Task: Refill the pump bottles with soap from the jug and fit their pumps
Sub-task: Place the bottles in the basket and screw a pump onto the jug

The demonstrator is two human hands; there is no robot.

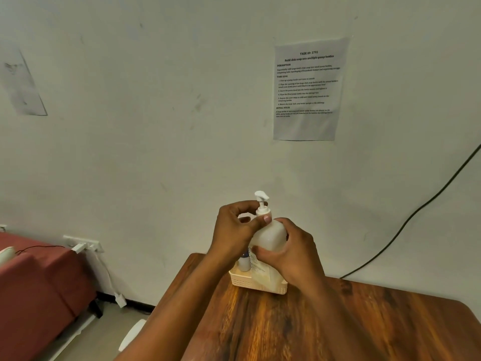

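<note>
Both hands were up over the far edge of the wooden surface (299,329), working on one white bottle (270,237) held upright above a small white basket (250,282). The right hand (291,252) was clamped round the bottle's body, fingers wrapped across its front and thumb on the near side. The left hand (235,230) was closed on the collar of the pump (261,201), thumb pressed to the neck where the collar met the bottle's shoulder, the other fingers curled behind it. The pump sat in the bottle's mouth with its nozzle pointing right and its stem raised; whether the collar was screwed fully down could not be told. The bottle's lower part was hidden behind the right hand, so I could not tell whether it touched the basket or hung just over it. In the basket, to the left, stood a smaller white bottle (244,264) with a dark band near its top, half hidden by the left wrist. The basket stood close to the wall, near the surface's back edge. On the wall above hung a printed sheet (307,87), and a black cable (416,212) ran down to the right. To the left was a reddish bed (33,290), with a white power strip (83,243) on the wall beside it.
</note>
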